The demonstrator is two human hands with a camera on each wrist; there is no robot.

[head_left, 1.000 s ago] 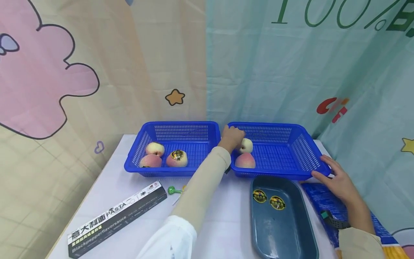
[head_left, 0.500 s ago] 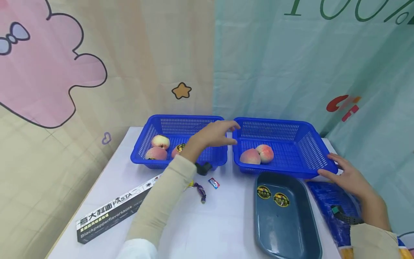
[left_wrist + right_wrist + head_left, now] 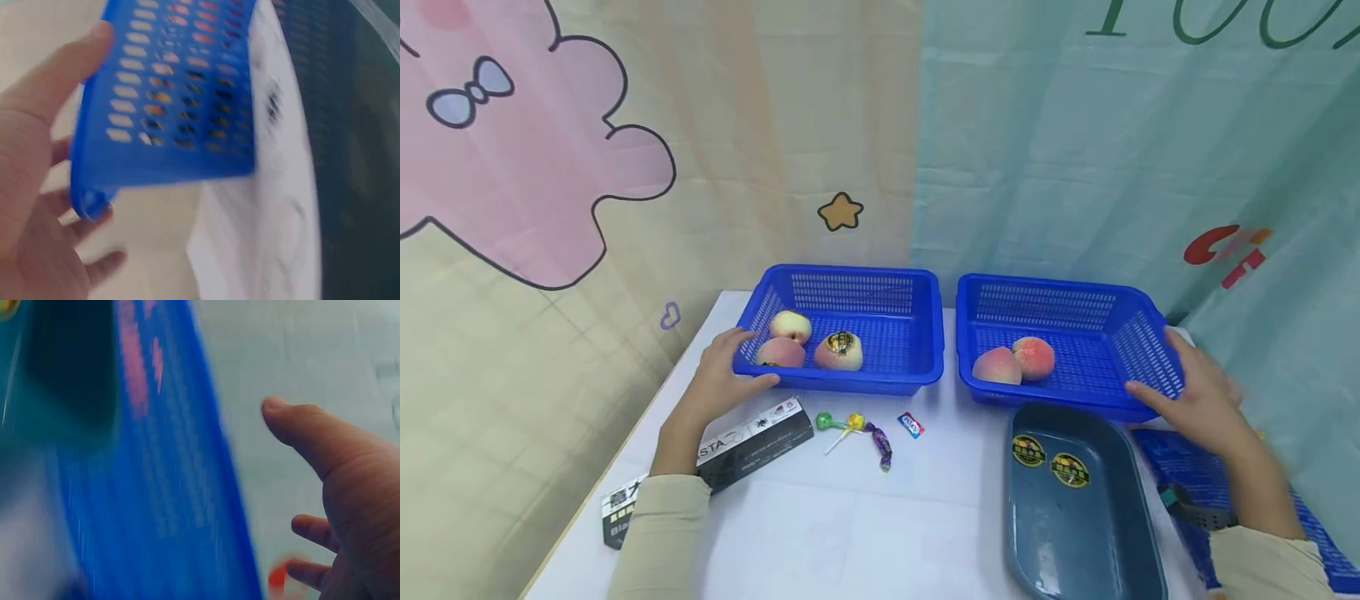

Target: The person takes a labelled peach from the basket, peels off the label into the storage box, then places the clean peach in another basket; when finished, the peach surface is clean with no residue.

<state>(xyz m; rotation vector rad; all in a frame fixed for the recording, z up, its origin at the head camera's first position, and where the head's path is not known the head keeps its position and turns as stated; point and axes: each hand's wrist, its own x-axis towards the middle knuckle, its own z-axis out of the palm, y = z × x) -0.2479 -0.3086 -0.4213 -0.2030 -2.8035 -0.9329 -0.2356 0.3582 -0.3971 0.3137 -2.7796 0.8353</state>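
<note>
My left hand is at the near left corner of the left blue plastic basket, thumb along the front and fingers along the left side. In the left wrist view the thumb meets the basket's rim, and the loosely spread fingers show past it. Three peaches lie in this basket, one a peach with a black-and-gold sticker. My right hand is at the right end of the right blue basket, its fingers spread in the right wrist view. Two pinkish peaches touch inside that basket.
A grey-blue tray with two gold stickers stands before the right basket. Beside it lies a blue bag. A pasta box lies partly behind my left forearm. Lollipops and wrapped candies lie mid-table. A printed curtain hangs behind.
My left hand has let go of a peach in the right basket and moved left to the left basket's outer corner. That peach now shows its pink side. My right hand stays near its basket's end.
</note>
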